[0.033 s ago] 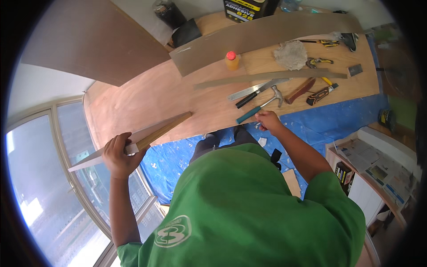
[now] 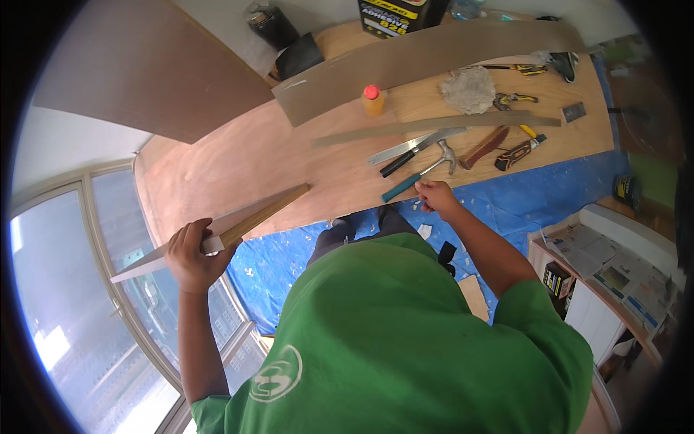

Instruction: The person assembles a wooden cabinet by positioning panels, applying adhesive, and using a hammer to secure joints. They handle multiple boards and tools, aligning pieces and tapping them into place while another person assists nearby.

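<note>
My left hand (image 2: 194, 254) is closed around the near end of a long wooden piece. It has a pale flat face (image 2: 238, 212) and a brown wood edge (image 2: 271, 211), and its far end rests over the table's near edge. My right hand (image 2: 436, 197) is at the table's front edge with its fingers pinched together; what they hold, if anything, is too small to make out. Just beyond those fingers lies a claw hammer (image 2: 402, 188) with a teal handle. Beside it are a black-handled saw-like tool (image 2: 399, 162) and a metal strip (image 2: 394, 150).
On the wooden table (image 2: 217, 163) lie a thin strip (image 2: 434, 126), a long brown sheet (image 2: 332, 83), a red-capped bottle (image 2: 373, 103), a grey rag (image 2: 468, 90), pliers (image 2: 515, 100) and a utility knife (image 2: 517, 155). A large brown panel (image 2: 144, 65) stands at the left. Blue sheeting (image 2: 506, 195) covers the floor.
</note>
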The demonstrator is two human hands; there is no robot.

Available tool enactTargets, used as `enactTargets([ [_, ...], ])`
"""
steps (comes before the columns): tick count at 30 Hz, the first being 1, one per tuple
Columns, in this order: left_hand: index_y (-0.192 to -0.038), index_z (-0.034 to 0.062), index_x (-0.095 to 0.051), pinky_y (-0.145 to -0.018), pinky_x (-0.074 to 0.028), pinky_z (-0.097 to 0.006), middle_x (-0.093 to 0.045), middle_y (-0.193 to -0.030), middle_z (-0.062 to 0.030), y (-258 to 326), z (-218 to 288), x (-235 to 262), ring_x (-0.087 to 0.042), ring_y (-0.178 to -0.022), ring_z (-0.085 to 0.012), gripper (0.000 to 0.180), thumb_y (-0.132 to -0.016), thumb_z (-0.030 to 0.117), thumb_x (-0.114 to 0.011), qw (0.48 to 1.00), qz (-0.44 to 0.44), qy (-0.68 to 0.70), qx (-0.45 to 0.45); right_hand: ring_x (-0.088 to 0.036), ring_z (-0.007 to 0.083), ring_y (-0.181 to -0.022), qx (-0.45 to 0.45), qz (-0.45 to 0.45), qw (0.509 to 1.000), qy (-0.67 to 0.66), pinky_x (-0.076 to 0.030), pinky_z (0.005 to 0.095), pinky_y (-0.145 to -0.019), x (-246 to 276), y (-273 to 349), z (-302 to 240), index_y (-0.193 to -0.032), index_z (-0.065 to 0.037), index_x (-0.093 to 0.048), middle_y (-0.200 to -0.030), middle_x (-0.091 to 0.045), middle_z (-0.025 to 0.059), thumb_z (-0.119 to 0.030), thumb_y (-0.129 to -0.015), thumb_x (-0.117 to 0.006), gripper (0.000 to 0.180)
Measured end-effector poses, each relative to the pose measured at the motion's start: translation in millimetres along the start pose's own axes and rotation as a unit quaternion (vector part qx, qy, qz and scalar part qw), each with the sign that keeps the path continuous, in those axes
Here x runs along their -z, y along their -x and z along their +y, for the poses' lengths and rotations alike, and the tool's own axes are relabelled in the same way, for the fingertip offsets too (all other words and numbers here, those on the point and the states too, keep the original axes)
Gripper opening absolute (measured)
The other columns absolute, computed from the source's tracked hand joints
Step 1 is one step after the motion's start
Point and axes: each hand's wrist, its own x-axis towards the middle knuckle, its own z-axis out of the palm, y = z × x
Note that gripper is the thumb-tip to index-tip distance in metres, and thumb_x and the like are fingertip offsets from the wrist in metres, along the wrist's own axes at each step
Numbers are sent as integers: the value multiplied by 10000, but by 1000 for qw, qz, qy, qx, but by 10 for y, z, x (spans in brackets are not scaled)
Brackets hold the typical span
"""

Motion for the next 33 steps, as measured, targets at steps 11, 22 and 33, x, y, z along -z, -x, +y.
enactTargets([
  [11,-999,31,-713,-649,-555,-390,-710,-806,-106,-39,15,37,-721,-742,-285,613,-614,462,-918,997,-26,70,-9,-623,165,-543,129,134,982,22,-459,317,-464,602,-186,275,-889,-26,-653,-717,-649,67,-129,-924,-703,119],
  [22,-1051,-27,-709,-701,-529,-413,-686,-800,-171,-29,-9,33,-695,-760,-339,894,-918,813,-434,989,-23,141,28,-613,168,-507,73,185,979,36,-455,301,-439,978,-258,145,-894,-42,-645,-738,-639,65,-217,-940,-712,192],
  [33,-1027,-6,-711,-683,-514,-416,-684,-783,-151,-35,-25,-5,-685,-743,-333,846,-940,785,-423,992,-5,124,22,-623,152,-551,125,46,991,-10,-459,307,-455,453,-422,-33,-982,-42,-679,-712,-640,58,-182,-935,-696,149],
])
